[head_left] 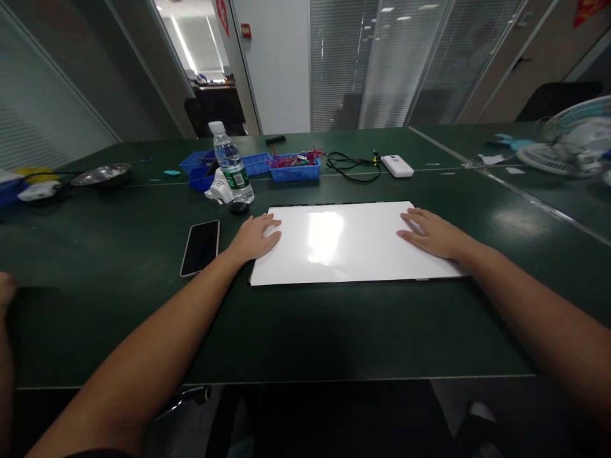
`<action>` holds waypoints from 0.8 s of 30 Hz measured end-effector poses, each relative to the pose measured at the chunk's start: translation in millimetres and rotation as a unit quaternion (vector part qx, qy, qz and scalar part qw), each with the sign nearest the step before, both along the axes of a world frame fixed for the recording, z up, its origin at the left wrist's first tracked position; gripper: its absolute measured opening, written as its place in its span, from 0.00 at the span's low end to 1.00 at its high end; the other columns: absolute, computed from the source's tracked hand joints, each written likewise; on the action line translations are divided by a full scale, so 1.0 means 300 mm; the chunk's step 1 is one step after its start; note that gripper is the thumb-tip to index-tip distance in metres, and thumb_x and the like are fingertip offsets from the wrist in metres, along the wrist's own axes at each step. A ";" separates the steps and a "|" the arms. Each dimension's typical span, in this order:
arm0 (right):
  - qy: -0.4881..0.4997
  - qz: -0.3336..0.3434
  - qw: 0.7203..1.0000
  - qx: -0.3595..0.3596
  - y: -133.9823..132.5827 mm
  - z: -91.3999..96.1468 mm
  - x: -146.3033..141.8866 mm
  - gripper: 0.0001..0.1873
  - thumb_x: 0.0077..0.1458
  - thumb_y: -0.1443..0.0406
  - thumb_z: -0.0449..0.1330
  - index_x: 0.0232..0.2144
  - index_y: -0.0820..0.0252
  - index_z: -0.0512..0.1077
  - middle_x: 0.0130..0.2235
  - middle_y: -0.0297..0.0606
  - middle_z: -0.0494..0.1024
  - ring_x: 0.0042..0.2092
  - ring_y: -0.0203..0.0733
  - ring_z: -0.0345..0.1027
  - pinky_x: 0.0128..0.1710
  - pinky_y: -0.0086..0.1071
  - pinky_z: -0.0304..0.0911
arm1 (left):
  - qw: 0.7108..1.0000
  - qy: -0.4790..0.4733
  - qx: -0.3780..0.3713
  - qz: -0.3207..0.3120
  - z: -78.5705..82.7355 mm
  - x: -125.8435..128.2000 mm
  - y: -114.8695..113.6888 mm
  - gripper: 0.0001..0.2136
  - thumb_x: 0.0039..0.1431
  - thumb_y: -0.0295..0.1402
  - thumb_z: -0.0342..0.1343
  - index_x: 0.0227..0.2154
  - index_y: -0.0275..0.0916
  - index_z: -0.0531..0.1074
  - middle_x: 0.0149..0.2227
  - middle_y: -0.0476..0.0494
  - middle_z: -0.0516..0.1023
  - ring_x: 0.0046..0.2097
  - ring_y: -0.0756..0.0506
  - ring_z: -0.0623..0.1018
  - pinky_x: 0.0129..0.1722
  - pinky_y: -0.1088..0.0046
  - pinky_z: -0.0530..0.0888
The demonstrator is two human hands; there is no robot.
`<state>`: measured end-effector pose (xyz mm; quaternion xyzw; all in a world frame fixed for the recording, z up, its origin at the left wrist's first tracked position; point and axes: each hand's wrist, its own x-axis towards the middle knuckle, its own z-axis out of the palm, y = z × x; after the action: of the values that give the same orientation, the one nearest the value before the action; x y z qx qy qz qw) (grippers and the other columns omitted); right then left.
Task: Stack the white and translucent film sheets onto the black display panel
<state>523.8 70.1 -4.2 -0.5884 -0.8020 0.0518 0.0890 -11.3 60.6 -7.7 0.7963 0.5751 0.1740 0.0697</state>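
Glossy white board (pixel 363 254) flat on desk (pixel 334 337), 12 o'clock ahead. Left hand (pixel 255 238) at board's 9 o'clock, right hand (pixel 432 234) at its 3 o'clock: both palm-down, fingers loosely extended, touching the ends, gripping nothing visible. Smartphone (pixel 201 248) at 9 o'clock; water bottle (pixel 233 165) at 10. Progress (judged): board laid out; its face bears only the hands, no marks discernible. Remaining steps unreadable here.

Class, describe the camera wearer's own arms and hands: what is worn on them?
The left hand and right hand are ungloved; no watch or cable shows. Both forearms are bare, without clear markings. A dark sleeve edge shows on the left arm; no right sleeve is in view.
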 end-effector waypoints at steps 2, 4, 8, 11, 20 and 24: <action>0.000 0.001 1.000 0.001 0.002 0.000 0.003 0.50 0.67 0.33 0.49 0.76 0.57 0.67 0.78 0.50 0.63 0.78 0.66 0.55 0.78 0.61 0.52 | 1.000 -0.005 0.002 0.005 0.001 0.000 -0.001 0.28 0.68 0.47 0.54 0.65 0.43 0.79 0.73 0.36 0.73 0.76 0.32 0.70 0.77 0.38 0.59; 0.001 0.000 1.000 0.001 0.004 0.000 0.004 0.49 0.67 0.33 0.50 0.76 0.56 0.68 0.78 0.50 0.63 0.78 0.66 0.56 0.78 0.61 0.52 | 1.000 -0.008 0.004 0.006 0.002 0.000 0.000 0.27 0.68 0.46 0.54 0.65 0.43 0.79 0.73 0.37 0.74 0.75 0.32 0.71 0.77 0.38 0.59; 0.003 0.003 1.000 0.004 0.005 0.000 0.004 0.49 0.67 0.33 0.50 0.75 0.56 0.69 0.77 0.50 0.65 0.77 0.68 0.56 0.78 0.61 0.53 | 1.000 -0.010 0.004 0.007 -0.004 -0.001 0.003 0.27 0.68 0.46 0.55 0.65 0.43 0.79 0.72 0.37 0.74 0.75 0.31 0.71 0.78 0.39 0.59; -0.003 -0.003 1.000 0.004 0.004 0.000 0.000 0.50 0.67 0.33 0.49 0.74 0.59 0.70 0.77 0.52 0.64 0.77 0.67 0.56 0.78 0.61 0.53 | 1.000 -0.011 -0.001 0.009 -0.011 -0.001 0.005 0.28 0.69 0.47 0.54 0.66 0.43 0.78 0.74 0.37 0.72 0.76 0.31 0.69 0.78 0.39 0.57; 0.022 -0.008 1.000 0.000 0.009 -0.006 0.003 0.47 0.69 0.33 0.45 0.76 0.51 0.68 0.77 0.44 0.65 0.79 0.62 0.53 0.79 0.61 0.50 | 1.000 -0.014 -0.017 0.012 -0.009 0.000 -0.001 0.30 0.70 0.49 0.52 0.68 0.41 0.76 0.77 0.35 0.67 0.78 0.32 0.65 0.79 0.41 0.56; 0.020 -0.006 1.000 -0.005 0.012 -0.009 0.006 0.49 0.69 0.33 0.45 0.76 0.55 0.68 0.78 0.47 0.63 0.80 0.63 0.51 0.79 0.60 0.49 | 1.000 -0.007 -0.023 0.010 -0.011 -0.003 0.003 0.30 0.71 0.49 0.51 0.69 0.40 0.75 0.77 0.34 0.66 0.79 0.30 0.64 0.78 0.39 0.56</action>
<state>525.7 73.6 -7.0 -0.5927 -0.7961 0.0671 0.1023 -12.2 61.5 -11.2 0.7873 0.5865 0.1673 0.0905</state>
